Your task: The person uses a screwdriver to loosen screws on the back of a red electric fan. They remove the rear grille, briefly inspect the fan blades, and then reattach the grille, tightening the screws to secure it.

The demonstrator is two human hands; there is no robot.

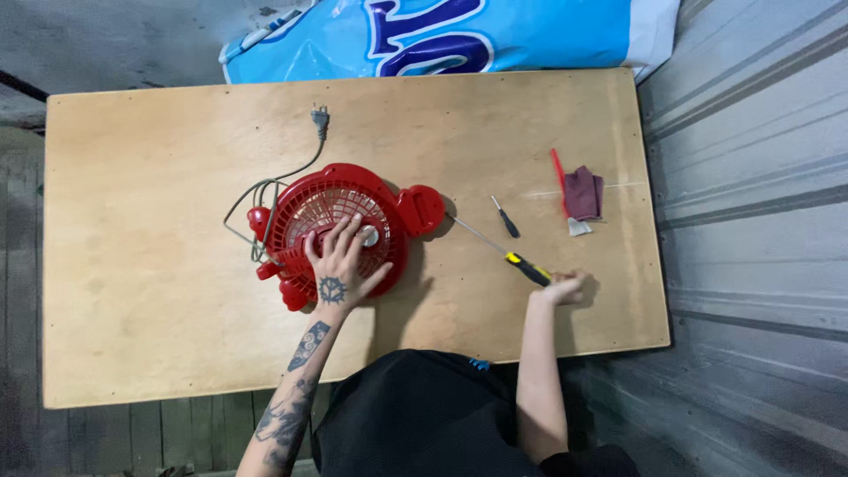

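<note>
left hand (pixel 340 265) flat on red fan (pixel 331 231), screwdriver (pixel 503 252) in right hand (pixel 565 287) grip

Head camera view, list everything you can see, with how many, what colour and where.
fan: one, red, lying flat near the middle of the board
cord: one, grey, running from the fan's left side up to a plug near the far edge
long screwdriver: one, yellow and black handle, lying right of the fan with its tip towards it
small screwdriver: one, black, just beyond the long one
brush: one, red handle, far right
cloth: one, maroon, beside the brush
board: one, light wood, serving as tabletop
bag: one, blue and white, beyond the far edge
left hand: spread flat on the fan grille
right hand: at the long screwdriver's handle end
</note>
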